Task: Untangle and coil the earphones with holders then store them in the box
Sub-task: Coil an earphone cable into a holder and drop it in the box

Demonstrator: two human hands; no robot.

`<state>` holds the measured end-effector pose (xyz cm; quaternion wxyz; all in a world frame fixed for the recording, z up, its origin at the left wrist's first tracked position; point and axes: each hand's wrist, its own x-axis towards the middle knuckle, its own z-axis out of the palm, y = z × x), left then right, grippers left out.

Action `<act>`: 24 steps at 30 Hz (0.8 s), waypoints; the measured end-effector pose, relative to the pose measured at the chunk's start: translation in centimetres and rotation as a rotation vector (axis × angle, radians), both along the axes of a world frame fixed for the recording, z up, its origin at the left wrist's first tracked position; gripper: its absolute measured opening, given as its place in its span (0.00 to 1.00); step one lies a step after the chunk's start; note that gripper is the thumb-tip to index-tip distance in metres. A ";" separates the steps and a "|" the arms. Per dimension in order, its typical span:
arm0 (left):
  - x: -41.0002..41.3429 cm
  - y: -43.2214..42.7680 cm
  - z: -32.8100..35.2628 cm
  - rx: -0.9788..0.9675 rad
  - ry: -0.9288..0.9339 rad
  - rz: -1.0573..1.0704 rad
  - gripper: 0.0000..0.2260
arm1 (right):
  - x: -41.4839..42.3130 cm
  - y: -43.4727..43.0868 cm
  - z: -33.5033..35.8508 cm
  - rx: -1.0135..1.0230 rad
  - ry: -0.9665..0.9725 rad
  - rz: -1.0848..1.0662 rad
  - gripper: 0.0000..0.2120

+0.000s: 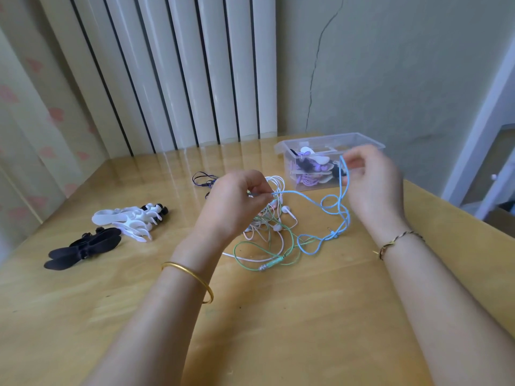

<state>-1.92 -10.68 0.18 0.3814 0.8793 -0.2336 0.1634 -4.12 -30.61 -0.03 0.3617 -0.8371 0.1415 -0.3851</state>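
Task is running partly complete. The clear box (288,162) at 1 o'clock is already holding several coiled sets. The left hand (237,201) and right hand (373,185) are each pinching the blue earphone cable (295,192), drawing it off the white-and-green tangle (274,227) at centre. Unused white holders (122,218) and black holders (80,249) are lying at 9 o'clock on the tabletop (278,316).

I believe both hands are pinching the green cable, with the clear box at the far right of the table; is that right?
Not quite: the left hand and right hand pinch the blue cable, not the green one. The head view shows it strung between them, while the green cable lies on the table. The clear box is at the far right.
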 end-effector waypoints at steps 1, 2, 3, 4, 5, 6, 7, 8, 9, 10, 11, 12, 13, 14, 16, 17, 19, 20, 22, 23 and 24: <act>0.0 -0.1 0.0 0.000 -0.008 -0.007 0.06 | -0.2 0.1 0.4 0.086 -0.154 0.006 0.19; 0.0 -0.2 -0.1 0.000 -0.015 -0.012 0.06 | -0.5 0.2 0.8 0.112 -0.279 -0.003 0.19; 0.0 -0.3 -0.1 0.000 -0.022 -0.018 0.06 | -0.9 0.5 1.1 0.076 -0.351 -0.006 0.19; -0.1 -0.4 -0.1 -0.001 -0.029 -0.025 0.06 | -1.1 0.9 1.3 0.010 -0.389 0.017 0.19; -0.2 -0.5 -0.1 -0.005 -0.036 -0.034 0.05 | -1.4 1.6 1.5 -0.069 -0.401 0.073 0.17; -0.2 -0.6 -0.1 -0.013 -0.043 -0.044 0.04 | -1.6 2.5 1.5 -0.146 -0.381 0.141 0.15; -0.2 -0.7 0.0 -0.022 -0.051 -0.055 0.03 | -1.8 3.4 1.4 -0.221 -0.333 0.186 0.12; -0.3 -0.7 0.0 -0.033 -0.058 -0.064 0.03 | -2.0 4.2 1.2 -0.301 -0.249 0.194 0.11; -0.3 -0.7 0.1 -0.042 -0.064 -0.069 0.03 | -2.0 4.8 1.0 -0.392 -0.131 0.176 0.11; -0.3 -0.6 0.1 -0.050 -0.070 -0.067 0.04 | -2.0 5.0 0.8 -0.471 -0.009 0.158 0.11; -0.3 -0.5 0.2 -0.060 -0.074 -0.065 0.04 | -2.0 5.0 0.7 -0.524 0.086 0.154 0.11; -0.3 -0.5 0.3 -0.073 -0.074 -0.064 0.05 | -2.0 4.8 0.6 -0.533 0.134 0.172 0.10; -0.4 -0.5 0.4 -0.086 -0.073 -0.065 0.05 | -1.9 4.5 0.5 -0.508 0.141 0.211 0.09; -0.5 -0.5 0.4 -0.100 -0.067 -0.069 0.05 | -1.7 4.3 0.4 -0.459 0.131 0.264 0.08; -0.6 -0.7 0.5 -0.141 -0.036 -0.088 0.05 | -1.5 4.2 0.3 -0.300 0.088 0.372 0.09; -0.7 -0.8 0.6 -0.169 -0.012 -0.100 0.06 | -1.3 4.2 0.3 -0.195 0.064 0.416 0.11; -0.7 -0.8 0.5 -0.207 0.032 -0.106 0.06 | -1.3 4.2 0.6 0.082 -0.034 0.489 0.12; -0.7 -0.7 0.5 -0.210 0.048 -0.104 0.05 | -1.4 4.3 0.9 0.231 -0.095 0.519 0.12; -0.5 -0.7 0.2 -0.195 0.069 -0.104 0.02 | -1.6 4.2 1.6 0.512 -0.199 0.599 0.14; -0.5 -0.6 0.0 -0.182 0.071 -0.107 0.03 | -1.7 4.1 1.7 0.653 -0.240 0.675 0.14; -0.4 -0.6 -0.2 -0.159 0.061 -0.104 0.04 | -1.6 4.0 1.8 0.784 -0.271 0.757 0.13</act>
